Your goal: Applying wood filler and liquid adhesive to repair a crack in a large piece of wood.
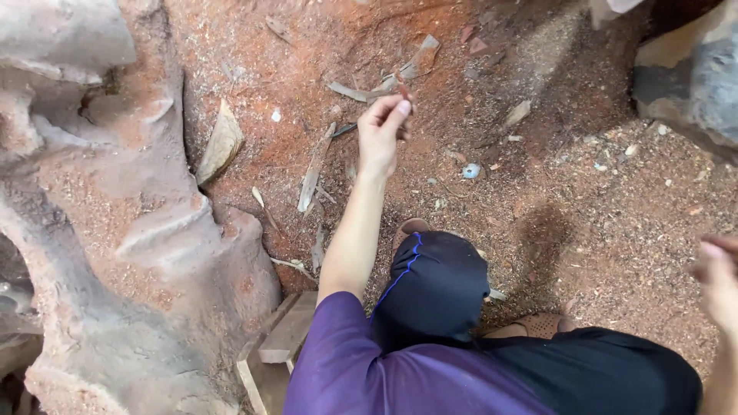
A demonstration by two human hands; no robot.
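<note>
My left hand reaches forward over the sawdust-covered ground, arm bare below a purple sleeve. Its thumb and fingers pinch a small reddish wood chip at the fingertips. Just beyond it lie long grey wood slivers. My right hand is at the right edge of the view, blurred and partly cut off, fingers loosely curled; nothing shows in it. My knee in dark shorts is bent below the left arm.
A large rough carved trunk dusted with red sawdust fills the left side. Wooden boards lie at its foot. More shavings and a curved bark piece litter the ground. A grey rock stands at upper right.
</note>
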